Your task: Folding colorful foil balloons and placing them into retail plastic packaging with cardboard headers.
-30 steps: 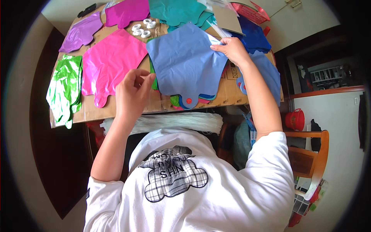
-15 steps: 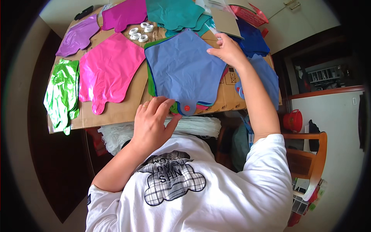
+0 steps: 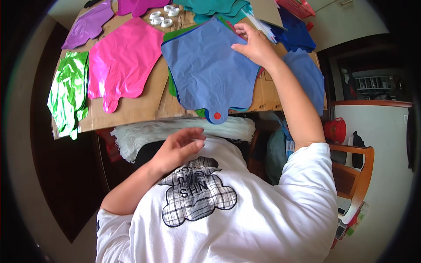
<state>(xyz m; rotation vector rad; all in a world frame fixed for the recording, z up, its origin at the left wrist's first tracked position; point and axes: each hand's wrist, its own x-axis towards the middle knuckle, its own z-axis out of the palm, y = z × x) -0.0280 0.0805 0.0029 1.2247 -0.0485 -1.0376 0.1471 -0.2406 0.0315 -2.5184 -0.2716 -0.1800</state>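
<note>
A stack of flat, uninflated foil balloons lies at the middle of the cardboard-topped table (image 3: 144, 103). On top is a dull blue foil balloon (image 3: 210, 65), its rounded tab with a red dot hanging over the near edge. Green, dark blue and pink edges peek out beneath it. My right hand (image 3: 256, 46) hovers at or rests on the stack's upper right edge, thumb and fingers apart, gripping nothing visible. In front of my chest, below the table edge, my left hand (image 3: 182, 149) is empty with its fingers loosely spread.
A shiny pink foil balloon (image 3: 125, 61) and crumpled green foil (image 3: 68, 92) lie left. Small white rolls (image 3: 166, 23), teal foil (image 3: 215, 8) and white sticks (image 3: 262, 26) lie toward the back. More blue foil (image 3: 305, 74) is right. White strands (image 3: 144, 136) bulge below the table edge.
My left hand has come off the near edge of the stack and drawn back toward my chest. My right hand stays by the upper right edge, and the view has shifted slightly.
</note>
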